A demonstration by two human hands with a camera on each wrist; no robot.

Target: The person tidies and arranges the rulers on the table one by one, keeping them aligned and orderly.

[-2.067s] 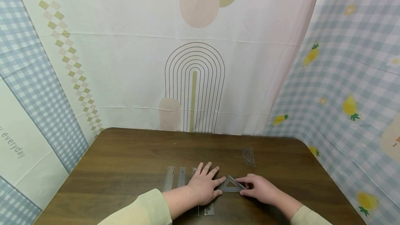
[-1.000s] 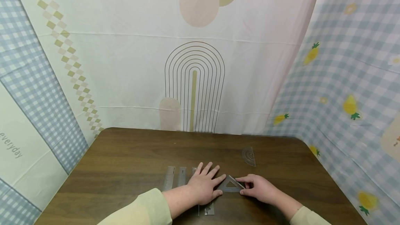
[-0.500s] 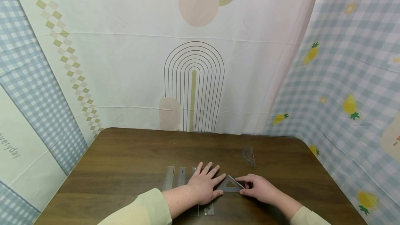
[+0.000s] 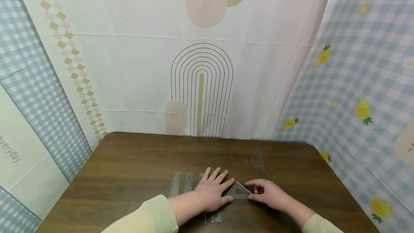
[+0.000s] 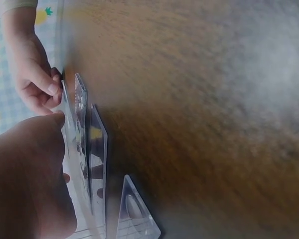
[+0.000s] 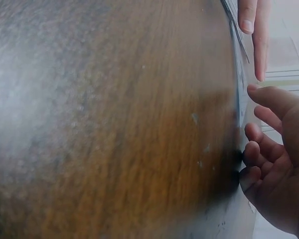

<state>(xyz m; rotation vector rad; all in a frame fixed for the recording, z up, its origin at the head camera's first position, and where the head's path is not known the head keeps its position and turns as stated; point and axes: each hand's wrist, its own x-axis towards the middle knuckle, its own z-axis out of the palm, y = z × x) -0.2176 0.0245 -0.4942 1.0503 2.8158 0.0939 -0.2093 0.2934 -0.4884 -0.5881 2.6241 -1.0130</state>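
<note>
My left hand lies flat with spread fingers over clear rulers, whose lower ends, such as this ruler end, stick out beneath it. Its thumb and index finger reach the left side of a clear set square with a triangular cut-out. At the set square's right edge is my right hand, thumb tip by the lower corner and index finger by the slanted edge, with a gap between them. In the right wrist view the other fingers are loosely bent. Clear plastic rulers show edge-on in the left wrist view.
Left of the hands lie two upright clear rulers, a wider ruler and a narrower ruler. A clear protractor rests farther back on the right. The brown wooden table meets patterned cloth behind and at the sides.
My right index finger and thumb have drawn slightly back from the set square's slanted edge, loosening. The left hand has barely shifted, and the set square stays in place.
</note>
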